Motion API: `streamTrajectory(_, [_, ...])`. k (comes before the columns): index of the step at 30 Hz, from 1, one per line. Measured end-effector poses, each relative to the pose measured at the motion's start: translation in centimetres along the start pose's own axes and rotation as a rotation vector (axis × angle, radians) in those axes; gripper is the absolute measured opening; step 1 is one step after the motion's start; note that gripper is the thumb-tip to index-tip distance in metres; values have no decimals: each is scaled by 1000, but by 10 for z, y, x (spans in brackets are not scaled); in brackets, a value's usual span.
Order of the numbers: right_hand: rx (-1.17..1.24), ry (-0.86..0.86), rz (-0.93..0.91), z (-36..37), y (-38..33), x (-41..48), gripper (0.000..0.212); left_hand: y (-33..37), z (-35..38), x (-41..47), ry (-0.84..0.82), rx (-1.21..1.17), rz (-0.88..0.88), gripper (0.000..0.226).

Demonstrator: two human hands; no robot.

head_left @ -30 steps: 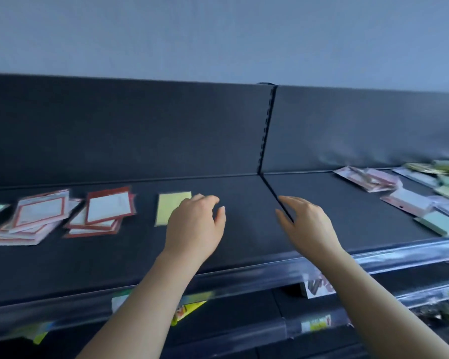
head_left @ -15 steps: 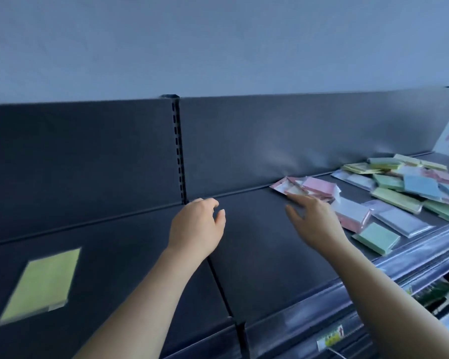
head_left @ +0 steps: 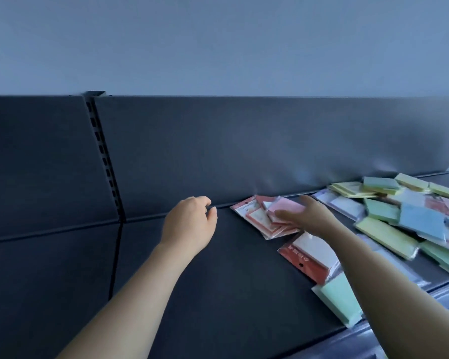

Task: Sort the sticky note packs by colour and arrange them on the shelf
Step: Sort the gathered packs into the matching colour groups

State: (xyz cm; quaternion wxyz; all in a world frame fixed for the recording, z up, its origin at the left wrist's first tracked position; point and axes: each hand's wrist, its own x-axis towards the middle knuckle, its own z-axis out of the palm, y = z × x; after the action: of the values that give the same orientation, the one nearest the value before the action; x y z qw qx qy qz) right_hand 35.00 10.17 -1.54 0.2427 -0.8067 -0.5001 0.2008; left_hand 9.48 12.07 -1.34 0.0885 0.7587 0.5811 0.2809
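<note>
Running down the back panel at the left, a slotted black metal upright (head_left: 103, 161) meets the dark grey metal shelf (head_left: 218, 294) at its back edge. The left hand (head_left: 189, 224) hangs over the bare middle of the shelf near that back edge, fingers loosely curled and holding nothing. To its right, against the back edge, lies a fan of red-bordered white sticky note packs (head_left: 253, 216) with a pale pink sticky note pack (head_left: 287, 206) on top. The right hand (head_left: 310, 216) reaches onto this fan, fingers stretched left, the pink pack between thumb and fingers; whether it grips is blurred. Beside the right forearm lie a red-headed white pack (head_left: 309, 251) and, at the front edge, a mint green pack (head_left: 338, 299). A loose heap of yellow, green and blue packs (head_left: 405, 218) fills the shelf's right end.
</note>
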Motion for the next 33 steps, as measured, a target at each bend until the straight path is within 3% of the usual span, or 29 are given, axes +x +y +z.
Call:
streamTrajectory(2, [-36, -77, -68, -2, 12, 21, 107, 15, 11, 5, 3, 2, -45, 25])
streamTrajectory(8, [-139, -175, -162, -32, 37, 54, 100, 53, 51, 18, -121, 24, -194, 27])
streamTrajectory(13, [-319, -273, -252, -58, 59, 64, 73, 80, 74, 28, -164, -23, -321, 38])
streamTrajectory(16, [-201, -294, -434, -58, 57, 59, 52, 92, 82, 33, -143, -176, -438, 49])
streamTrajectory(20, [-189, -336, -502, -42, 52, 54, 27, 97, 88, 36, -144, -586, -488, 15])
streamTrajectory(22, [-131, -283, -507, -38, 50, 55, 22, 98, 86, 33, -155, -684, -459, 17])
streamTrajectory(24, [-71, -230, -517, -36, 46, 57, 27, 96, 81, 30, -123, -697, -438, 24])
streamTrajectory(28, [77, -287, -464, -29, 38, 61, 69, 88, 70, 19, -86, -728, -384, 35])
streamTrajectory(31, [219, -275, -413, -22, 34, 61, 76, 83, 66, 12, -67, -705, -363, 34])
streamTrajectory(33, [252, -219, -409, -21, 32, 61, 61, 78, 64, 10, -47, -670, -388, 31])
